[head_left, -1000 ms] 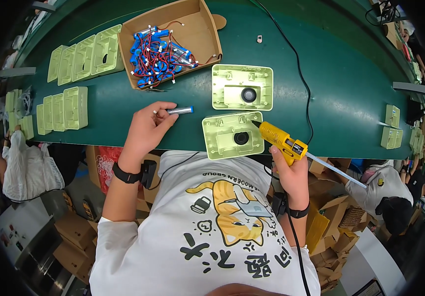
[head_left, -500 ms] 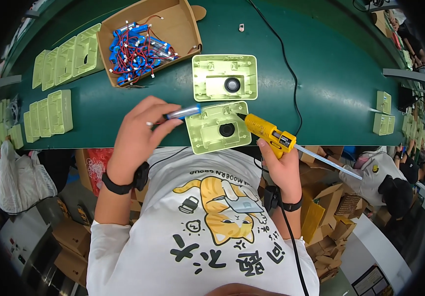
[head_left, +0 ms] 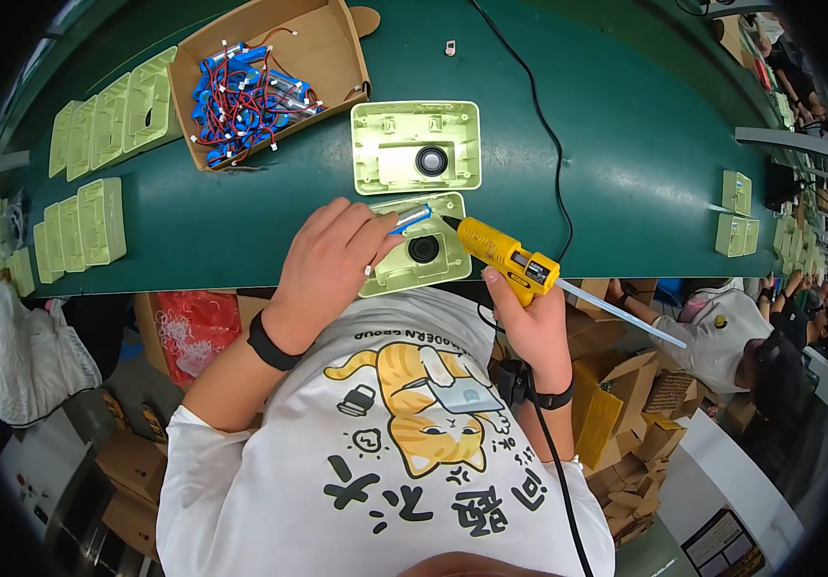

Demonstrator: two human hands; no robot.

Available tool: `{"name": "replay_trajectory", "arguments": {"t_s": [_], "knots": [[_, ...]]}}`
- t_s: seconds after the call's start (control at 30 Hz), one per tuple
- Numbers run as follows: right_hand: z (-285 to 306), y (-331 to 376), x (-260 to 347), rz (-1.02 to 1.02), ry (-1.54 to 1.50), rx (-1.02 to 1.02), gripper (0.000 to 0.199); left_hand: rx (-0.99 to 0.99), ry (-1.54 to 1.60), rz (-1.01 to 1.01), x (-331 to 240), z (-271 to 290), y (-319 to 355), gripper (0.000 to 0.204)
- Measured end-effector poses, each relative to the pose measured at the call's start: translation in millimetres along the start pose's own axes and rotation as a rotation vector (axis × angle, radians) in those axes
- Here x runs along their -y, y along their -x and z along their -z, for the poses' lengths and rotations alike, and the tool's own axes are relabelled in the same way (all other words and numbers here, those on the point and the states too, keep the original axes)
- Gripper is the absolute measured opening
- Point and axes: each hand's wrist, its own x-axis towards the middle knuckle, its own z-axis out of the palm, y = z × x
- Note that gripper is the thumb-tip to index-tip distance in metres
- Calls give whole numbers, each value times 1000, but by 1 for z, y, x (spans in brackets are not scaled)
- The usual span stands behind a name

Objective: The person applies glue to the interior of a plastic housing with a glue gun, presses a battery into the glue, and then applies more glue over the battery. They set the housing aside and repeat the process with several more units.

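The left hand (head_left: 332,260) had crossed from bare table to the lower pale-green plastic casing (head_left: 450,269), its fingers pinching a blue-and-silver cylindrical cell (head_left: 412,218). The cell now lay over the casing's interior; whether it touched the floor could not be told. The right hand (head_left: 537,322) stayed wrapped around a yellow plastic glue gun (head_left: 491,245), its black nozzle near the casing's upper right corner. That brought cell, casing and nozzle together for the work in hand.

From left to right, there were four pale-green casings in the upper row (head_left: 149,96) and four in the lower row (head_left: 101,226), then one brown cardboard box (head_left: 332,58) of wired blue cells (head_left: 241,106), too tangled to count. Two casings lay before the person, each with one black round part (head_left: 423,249), and two more (head_left: 734,236) stood far right.
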Motion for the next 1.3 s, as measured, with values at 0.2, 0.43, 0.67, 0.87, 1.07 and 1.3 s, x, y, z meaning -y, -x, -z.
{"name": "replay_trajectory", "arguments": {"t_s": [0.2, 0.43, 0.67, 0.87, 1.07, 1.3], "knots": [[1, -2, 4, 16, 32, 7, 33, -29, -36, -45, 7, -4, 2, 22], [-3, 3, 8, 112, 103, -16, 31, -9, -8, -21, 7, -3, 2, 16], [-6, 5, 15, 193, 183, -13, 24, -13, 47, -9, 4, 2, 4, 17], [-11, 6, 11, 214, 211, -17, 22, -27, 148, 32, 8, 2, 7, 19], [-13, 5, 9, 244, 210, -40, 23, -142, 181, 141, 0, -10, 10, 19], [-16, 7, 11, 257, 250, -54, 21, -121, -22, 159, -11, -12, 9, 18]]}}
